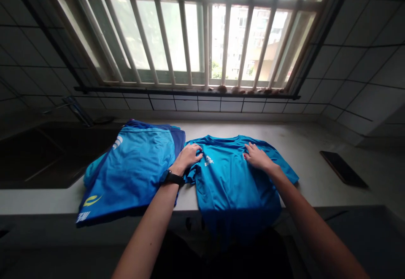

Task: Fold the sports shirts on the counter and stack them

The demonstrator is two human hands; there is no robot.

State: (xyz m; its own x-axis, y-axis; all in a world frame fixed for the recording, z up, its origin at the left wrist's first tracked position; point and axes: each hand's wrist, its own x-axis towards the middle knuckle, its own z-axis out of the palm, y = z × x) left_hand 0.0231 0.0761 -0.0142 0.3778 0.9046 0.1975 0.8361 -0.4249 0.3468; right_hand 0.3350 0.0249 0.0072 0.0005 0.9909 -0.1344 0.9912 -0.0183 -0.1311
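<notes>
A blue T-shirt [229, 182] lies spread front up on the counter, its neckline toward the window and its lower part hanging over the front edge. White printing marks its chest on the left, and a small red mark shows beside my right hand. My left hand [190, 156], with a black watch on the wrist, rests on the shirt near the left shoulder, fingers slightly bent and apart. On the right chest lies my right hand [257, 156], its fingers spread on the cloth. Left of the shirt is a stack of folded blue clothes [136, 165] with white and yellow logos.
A dark sink [38, 161] with a faucet [77, 110] is at the left, partly behind the clothes stack. A dark phone-like slab [343, 168] lies on the white counter [303, 144] at the right. Behind stands a barred window [190, 38] with small round objects on its sill.
</notes>
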